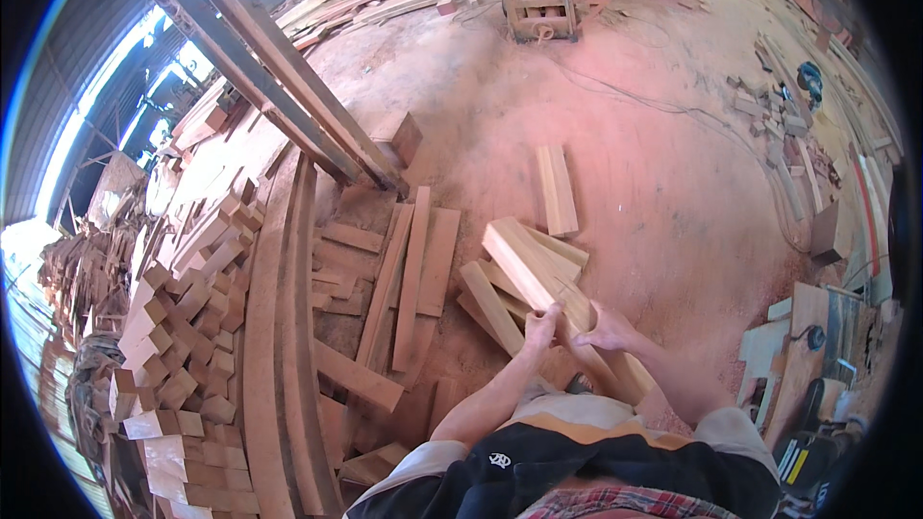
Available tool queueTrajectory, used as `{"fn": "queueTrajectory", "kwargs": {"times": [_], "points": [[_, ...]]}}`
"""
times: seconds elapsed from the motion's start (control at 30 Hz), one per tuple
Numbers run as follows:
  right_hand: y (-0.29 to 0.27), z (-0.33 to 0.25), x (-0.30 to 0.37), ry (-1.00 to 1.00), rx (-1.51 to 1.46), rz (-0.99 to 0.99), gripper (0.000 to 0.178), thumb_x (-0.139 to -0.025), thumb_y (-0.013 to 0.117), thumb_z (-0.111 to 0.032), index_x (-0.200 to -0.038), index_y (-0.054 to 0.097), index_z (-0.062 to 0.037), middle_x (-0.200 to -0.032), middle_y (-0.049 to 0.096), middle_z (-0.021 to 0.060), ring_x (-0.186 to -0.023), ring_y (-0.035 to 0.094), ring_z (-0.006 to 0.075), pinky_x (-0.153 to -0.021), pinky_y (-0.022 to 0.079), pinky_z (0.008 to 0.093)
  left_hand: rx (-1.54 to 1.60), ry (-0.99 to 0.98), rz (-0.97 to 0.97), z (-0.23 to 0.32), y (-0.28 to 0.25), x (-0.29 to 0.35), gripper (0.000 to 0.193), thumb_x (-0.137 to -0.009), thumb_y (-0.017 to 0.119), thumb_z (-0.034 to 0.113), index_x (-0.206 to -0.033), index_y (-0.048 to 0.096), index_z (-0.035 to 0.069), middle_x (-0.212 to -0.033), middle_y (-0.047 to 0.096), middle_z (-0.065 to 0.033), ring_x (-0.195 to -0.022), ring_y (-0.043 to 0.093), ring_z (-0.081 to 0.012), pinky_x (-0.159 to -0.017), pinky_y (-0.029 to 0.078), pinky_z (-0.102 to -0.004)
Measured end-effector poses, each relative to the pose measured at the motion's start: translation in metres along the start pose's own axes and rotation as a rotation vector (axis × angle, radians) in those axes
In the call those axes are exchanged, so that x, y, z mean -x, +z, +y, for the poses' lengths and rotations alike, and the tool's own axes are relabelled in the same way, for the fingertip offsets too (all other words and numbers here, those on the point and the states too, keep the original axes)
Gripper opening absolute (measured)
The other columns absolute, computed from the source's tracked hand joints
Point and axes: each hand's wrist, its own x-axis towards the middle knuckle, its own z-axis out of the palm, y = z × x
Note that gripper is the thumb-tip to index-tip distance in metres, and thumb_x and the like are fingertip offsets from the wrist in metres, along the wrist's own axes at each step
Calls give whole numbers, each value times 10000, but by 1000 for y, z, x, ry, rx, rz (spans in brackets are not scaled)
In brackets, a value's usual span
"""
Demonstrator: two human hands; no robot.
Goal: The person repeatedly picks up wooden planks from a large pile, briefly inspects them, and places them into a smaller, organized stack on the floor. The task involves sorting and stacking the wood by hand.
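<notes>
A thick, pale wooden beam (527, 262) slants up and away in front of my body, its far end raised over other pieces. My left hand (541, 327) is closed on its left side, the thumb pressed along the edge. On the opposite side my right hand (608, 329) grips the beam, thumb toward the middle; the undersides of my fingers are hidden. Below it lie several loose wooden blocks (492, 306) in a small heap. One more block (556, 190) rests on the floor just beyond.
Stacked square-ended timber (183, 346) and long planks (269, 346) fill the left side. Flat boards (411, 279) lie between them and the heap. A steel post (279, 77) stands far left. A wooden-framed machine (540, 0) is at the back; a power tool (812, 452) sits lower right.
</notes>
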Motion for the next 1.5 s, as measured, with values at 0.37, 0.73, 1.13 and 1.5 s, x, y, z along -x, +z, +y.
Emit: {"fn": "queueTrajectory", "kwargs": {"times": [0.37,0.73,1.13,1.5], "points": [[-119,103,-22,635,-449,3,728,-806,850,-290,-1431,574,-38,-1237,701,174,-1092,679,289,-958,537,435,-262,-133,-333,-38,-86,-145,360,-986,713,384,-1183,685,84,-1018,699,-55,-961,678,-176,-728,585,-350],[-194,248,-198,771,-461,116,674,-757,817,-269,-1330,627,30,-1061,743,162,-919,720,255,-830,573,398,-1026,-291,205,-69,-156,-165,384,-925,726,350,-1154,721,43,-1069,761,-146,-905,738,-303,-810,601,-441],[-205,410,-704,577,-26,123,947,-684,874,-377,-1444,489,36,-1284,698,232,-1132,702,324,-997,552,430,-656,-649,290,-107,68,-211,453,-918,752,367,-1200,705,15,-1156,742,-198,-1097,710,-332,-972,540,-446],[-62,488,-863,395,12,-57,1340,-718,904,-583,-1635,149,38,-1630,361,272,-1513,376,369,-1244,340,420,-415,-729,365,-108,151,-269,433,-944,736,286,-1269,672,8,-1209,717,-194,-1111,697,-320,-957,551,-419]]}}
